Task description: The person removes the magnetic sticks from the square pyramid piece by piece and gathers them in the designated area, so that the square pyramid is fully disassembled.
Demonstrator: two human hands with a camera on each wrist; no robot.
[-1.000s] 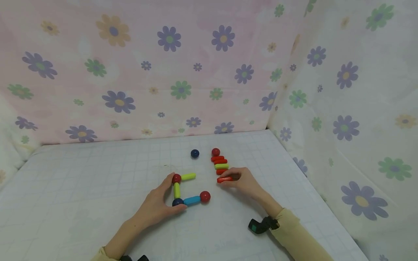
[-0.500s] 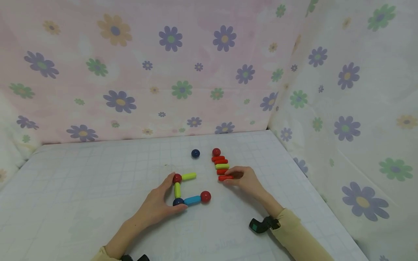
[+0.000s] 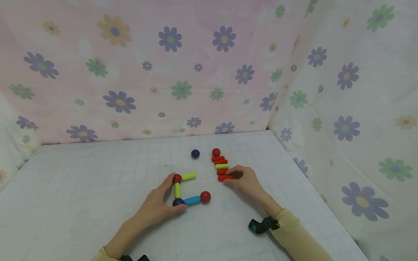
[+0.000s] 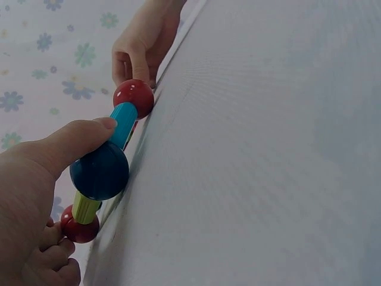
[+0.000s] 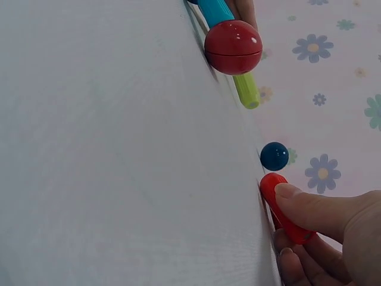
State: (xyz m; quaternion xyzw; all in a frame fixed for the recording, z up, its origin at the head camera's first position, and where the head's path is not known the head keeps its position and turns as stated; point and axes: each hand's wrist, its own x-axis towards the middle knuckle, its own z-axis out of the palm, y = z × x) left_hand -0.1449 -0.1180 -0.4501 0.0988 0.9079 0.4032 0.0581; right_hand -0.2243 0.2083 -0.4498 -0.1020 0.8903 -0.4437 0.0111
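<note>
My left hand (image 3: 155,203) spans the joined ball-and-rod toy, its thumb by the navy ball (image 4: 100,171) and a fingertip at a red ball (image 3: 177,178). A yellow-green rod (image 3: 177,190) links those two balls. A second yellow-green rod (image 3: 188,176) sticks out to the right from the red one. From the navy ball a blue rod (image 3: 192,200) runs to another red ball (image 3: 205,197). My right hand (image 3: 245,180) pinches a red rod (image 5: 292,223) at the near end of a row of loose rods; its fingers hide part of it.
The row holds more red rods (image 3: 221,161) and a yellow-green rod (image 3: 222,166). Beyond it sits a loose red ball (image 3: 216,152), with a loose navy ball (image 3: 195,153) to its left. Flowered cloth (image 3: 143,79) hangs behind the white table (image 3: 98,174) and along its right side.
My right hand has shifted slightly away from me with the red rod, bringing it close to the row's near end. The left hand and the joined toy have stayed put.
</note>
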